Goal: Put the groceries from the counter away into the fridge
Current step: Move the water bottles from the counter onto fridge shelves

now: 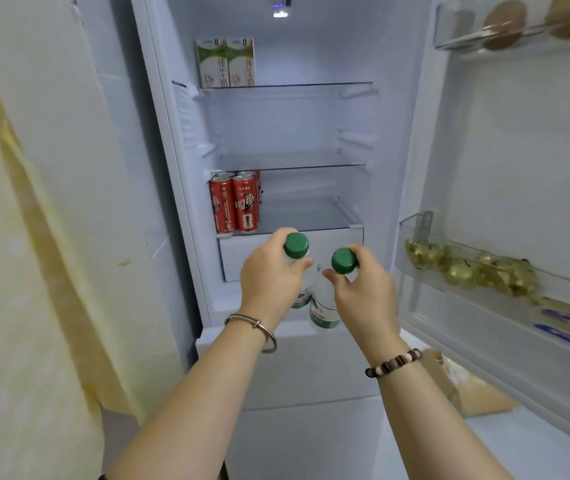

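Green ribbed caps top two clear plastic bottles, held close together at centre frame in front of the open fridge [311, 126]. The left hand [269, 271] curls round the neck of the left bottle [296, 245], and the right hand [363, 285] grips the right bottle [344, 260] the same way. A thin metal bangle [259, 327] circles the left wrist and a beaded bracelet [394, 363] the right.

Just above the hands, red cans [235, 206] crowd the left end of the lowest glass shelf [311, 216]; smooth glass runs on to their right. Two green-and-white cartons [226, 62] stand at the left of the top shelf. Below the caps sits a white drawer front [328, 244].

The open door [519, 150] fills the right side, with gold-wrapped pieces [467, 268] in its clear bin. A pale yellow cloth [16, 237] hangs at far left.
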`<act>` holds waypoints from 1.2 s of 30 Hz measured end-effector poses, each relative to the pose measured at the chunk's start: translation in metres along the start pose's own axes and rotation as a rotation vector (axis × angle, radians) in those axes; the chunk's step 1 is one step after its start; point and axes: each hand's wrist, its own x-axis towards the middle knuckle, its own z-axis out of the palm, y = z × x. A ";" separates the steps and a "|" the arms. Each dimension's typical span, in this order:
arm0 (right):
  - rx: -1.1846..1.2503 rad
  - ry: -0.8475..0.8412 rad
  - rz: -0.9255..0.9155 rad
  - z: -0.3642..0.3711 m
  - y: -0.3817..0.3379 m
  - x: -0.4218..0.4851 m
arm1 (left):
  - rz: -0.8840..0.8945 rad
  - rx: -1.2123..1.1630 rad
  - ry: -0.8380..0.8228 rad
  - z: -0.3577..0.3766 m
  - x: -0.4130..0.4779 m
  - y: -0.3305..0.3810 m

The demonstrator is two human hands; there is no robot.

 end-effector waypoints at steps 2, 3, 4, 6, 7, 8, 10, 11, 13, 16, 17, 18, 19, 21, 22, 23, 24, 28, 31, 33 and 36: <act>0.014 0.042 -0.044 0.007 -0.006 0.018 | 0.035 -0.025 0.037 -0.001 0.019 -0.004; 0.023 0.061 -0.066 0.011 -0.008 0.027 | 0.054 -0.041 0.060 0.000 0.029 -0.006; 0.036 0.078 -0.081 0.013 -0.010 0.035 | 0.072 -0.056 0.081 0.001 0.037 -0.008; 0.067 0.111 -0.107 0.022 -0.009 0.054 | 0.106 -0.081 0.113 0.005 0.054 -0.013; 0.078 0.123 -0.121 0.028 -0.007 0.063 | 0.119 -0.087 0.122 0.008 0.062 -0.016; 0.086 0.136 -0.137 0.033 -0.004 0.072 | 0.129 -0.092 0.130 0.012 0.071 -0.021; 0.101 0.158 -0.172 0.045 0.002 0.090 | 0.152 -0.122 0.154 0.020 0.088 -0.031; 0.114 0.167 -0.187 0.050 0.005 0.100 | 0.169 -0.142 0.172 0.024 0.098 -0.035; 0.148 0.183 -0.223 0.060 0.010 0.120 | 0.206 -0.169 0.212 0.031 0.118 -0.042; 0.206 0.230 -0.285 0.071 0.012 0.155 | 0.260 -0.201 0.287 0.035 0.152 -0.044; 0.230 0.252 -0.306 0.074 0.012 0.167 | 0.281 -0.215 0.325 0.036 0.164 -0.044; 0.262 0.274 -0.326 0.077 0.011 0.177 | 0.298 -0.233 0.366 0.037 0.174 -0.044; 0.297 0.296 -0.351 0.080 0.010 0.186 | 0.314 -0.253 0.405 0.038 0.183 -0.045; 0.345 0.356 -0.419 0.086 0.006 0.201 | 0.347 -0.285 0.470 0.043 0.197 -0.046; 0.356 0.385 -0.449 0.089 0.004 0.208 | 0.364 -0.291 0.495 0.045 0.204 -0.046; 0.366 0.412 -0.472 0.093 0.001 0.215 | 0.378 -0.290 0.516 0.049 0.211 -0.048; 0.374 0.434 -0.490 0.098 -0.001 0.221 | 0.389 -0.282 0.530 0.051 0.218 -0.051; 0.395 0.493 -0.537 0.115 -0.009 0.240 | 0.407 -0.227 0.536 0.057 0.245 -0.074; 0.401 0.541 -0.587 0.126 -0.017 0.251 | 0.334 -0.236 0.523 0.060 0.262 -0.091; 0.405 0.549 -0.603 0.133 -0.021 0.261 | 0.320 -0.217 0.507 0.063 0.270 -0.101; 0.378 0.518 -0.577 0.151 -0.019 0.278 | 0.349 -0.134 0.494 0.062 0.285 -0.115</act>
